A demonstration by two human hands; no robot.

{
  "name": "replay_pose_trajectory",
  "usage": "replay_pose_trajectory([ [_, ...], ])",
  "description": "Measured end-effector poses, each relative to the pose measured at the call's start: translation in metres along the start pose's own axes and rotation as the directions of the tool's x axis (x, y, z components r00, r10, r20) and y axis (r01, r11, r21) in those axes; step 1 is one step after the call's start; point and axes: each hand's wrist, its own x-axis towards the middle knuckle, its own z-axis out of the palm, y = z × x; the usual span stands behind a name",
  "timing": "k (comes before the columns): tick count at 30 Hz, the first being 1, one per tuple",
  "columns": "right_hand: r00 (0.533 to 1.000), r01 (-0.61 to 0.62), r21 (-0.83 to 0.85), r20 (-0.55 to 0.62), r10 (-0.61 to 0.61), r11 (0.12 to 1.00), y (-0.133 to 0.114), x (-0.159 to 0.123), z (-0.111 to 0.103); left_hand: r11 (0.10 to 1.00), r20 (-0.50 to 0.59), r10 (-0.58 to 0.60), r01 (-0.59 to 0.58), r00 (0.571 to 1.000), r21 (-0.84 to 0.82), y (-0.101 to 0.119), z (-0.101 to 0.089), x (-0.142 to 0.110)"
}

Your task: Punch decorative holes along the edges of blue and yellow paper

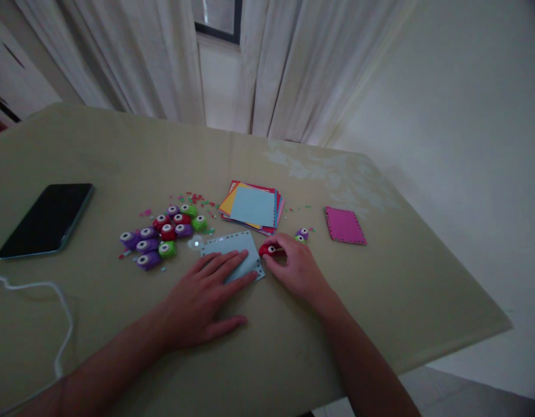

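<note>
A light blue paper square (226, 242) lies in front of me with small punched holes along its edges. My left hand (210, 295) rests flat on it, fingers spread. At the paper's right edge my right hand (295, 263) pinches a small red craft punch (267, 249) with a white round button. Whether the punch's slot is around the paper edge, I cannot tell. Just behind my right hand sit a purple punch (302, 233) and a green punch (299, 238), partly hidden by it.
Several red, purple and green punches (167, 233) cluster left of the paper, with loose paper bits (195, 198) around. Behind is a stack of coloured paper squares (254, 205). A magenta hole-edged square (345, 226) lies right. A tablet (47, 220) and white cable (62, 301) are left.
</note>
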Motion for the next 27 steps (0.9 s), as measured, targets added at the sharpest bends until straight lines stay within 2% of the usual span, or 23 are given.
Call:
replay_pose_trajectory([
  [4,0.999,-0.022,-0.010,-0.025,0.022,1.000,0.000,0.000,-0.002,1.000,-0.014,0.004,-0.004,1.000,0.007,0.001,0.000,0.000],
  [14,0.994,-0.005,-0.202,0.106,0.027,0.979,-0.009,-0.001,-0.012,1.000,-0.004,0.001,-0.001,1.000,0.028,0.001,0.000,0.000],
  [17,0.995,-0.001,-0.174,0.096,0.018,0.985,-0.006,-0.001,-0.014,1.000,-0.002,0.005,-0.005,1.000,0.023,0.000,0.000,0.000],
  [22,0.986,0.068,-0.091,0.161,-0.052,0.994,-0.004,0.001,-0.017,0.999,-0.004,0.022,-0.022,1.000,0.043,0.000,-0.002,0.002],
  [27,0.985,0.047,-0.064,0.167,-0.036,0.997,-0.006,0.001,-0.017,0.999,-0.011,0.020,-0.020,1.000,0.043,0.000,0.000,0.002],
])
